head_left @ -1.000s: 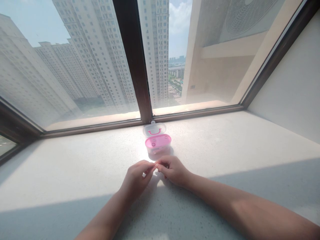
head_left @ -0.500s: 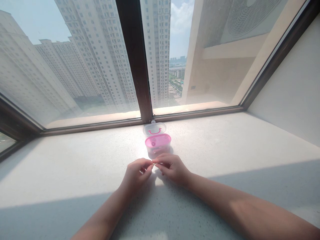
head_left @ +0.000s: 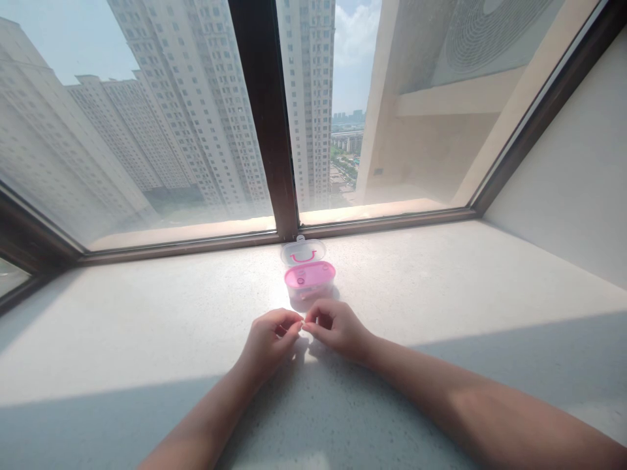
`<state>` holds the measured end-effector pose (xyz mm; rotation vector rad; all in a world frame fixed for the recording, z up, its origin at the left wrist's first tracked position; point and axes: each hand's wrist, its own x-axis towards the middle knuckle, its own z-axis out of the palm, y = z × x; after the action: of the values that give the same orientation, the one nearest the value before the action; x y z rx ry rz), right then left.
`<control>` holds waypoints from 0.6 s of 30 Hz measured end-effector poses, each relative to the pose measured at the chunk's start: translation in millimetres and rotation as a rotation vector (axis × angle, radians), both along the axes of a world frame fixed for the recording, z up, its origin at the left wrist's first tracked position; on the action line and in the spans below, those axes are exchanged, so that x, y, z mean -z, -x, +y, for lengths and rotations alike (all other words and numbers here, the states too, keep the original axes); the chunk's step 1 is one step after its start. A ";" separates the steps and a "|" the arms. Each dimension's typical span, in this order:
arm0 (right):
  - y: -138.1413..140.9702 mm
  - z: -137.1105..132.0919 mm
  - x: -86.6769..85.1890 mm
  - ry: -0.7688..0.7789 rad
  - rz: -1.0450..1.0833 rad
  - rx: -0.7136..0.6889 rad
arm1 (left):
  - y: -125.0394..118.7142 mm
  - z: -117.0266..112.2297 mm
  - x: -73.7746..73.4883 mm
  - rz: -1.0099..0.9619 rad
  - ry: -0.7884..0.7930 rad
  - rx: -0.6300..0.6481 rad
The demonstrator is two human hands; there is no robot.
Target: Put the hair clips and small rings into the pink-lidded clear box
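My left hand (head_left: 269,339) and my right hand (head_left: 337,329) meet fingertip to fingertip just above the white windowsill (head_left: 147,326). Both pinch something tiny between thumb and forefinger; it is too small to name. Just beyond the fingers stands a small pink box (head_left: 309,281) with its clear lid (head_left: 302,251) tipped open toward the window. The box's contents are washed out by sunlight.
A dark window frame (head_left: 264,124) runs up the middle behind the box, with glass on both sides. A white wall (head_left: 568,176) closes the sill on the right. Shadow covers the near strip of the sill.
Both hands stayed together in front of the box, with only slight shifts of the fingertips. The box has not moved.
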<state>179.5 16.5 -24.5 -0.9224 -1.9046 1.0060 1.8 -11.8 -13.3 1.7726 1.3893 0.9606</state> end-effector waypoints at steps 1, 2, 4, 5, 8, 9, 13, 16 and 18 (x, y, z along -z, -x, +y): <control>0.3 0.1 0.1 0.020 0.008 -0.007 | -0.2 -0.2 -0.9 -0.011 -0.003 0.012; 0.2 0.8 -0.3 0.033 0.019 -0.014 | -0.3 -0.2 -1.5 -0.021 -0.009 0.023; -1.8 4.0 -4.3 0.028 0.046 -0.008 | 0.2 0.3 -1.3 -0.038 -0.023 0.035; -4.0 6.8 -8.4 0.007 0.062 0.011 | 0.8 0.8 -0.4 -0.042 -0.025 0.031; -16.5 19.6 -27.7 -0.099 0.090 0.129 | 2.6 2.9 4.4 -0.031 -0.021 -0.013; -22.4 25.0 -35.0 -0.127 0.088 0.163 | 3.0 3.5 6.0 -0.021 -0.019 -0.028; -46.6 47.9 -53.6 -0.272 -0.029 0.309 | 3.1 4.5 8.6 0.031 -0.023 -0.038; -56.0 63.1 -52.7 -0.270 -0.189 0.317 | 2.8 4.3 7.5 0.049 -0.034 -0.030; -56.2 70.9 -49.4 -0.255 -0.278 0.310 | 3.0 4.5 7.1 0.046 -0.040 -0.035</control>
<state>235.7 87.3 25.0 -1.2052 -1.9769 0.4585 -1.2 -7.2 -20.4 1.8153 1.4432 0.9781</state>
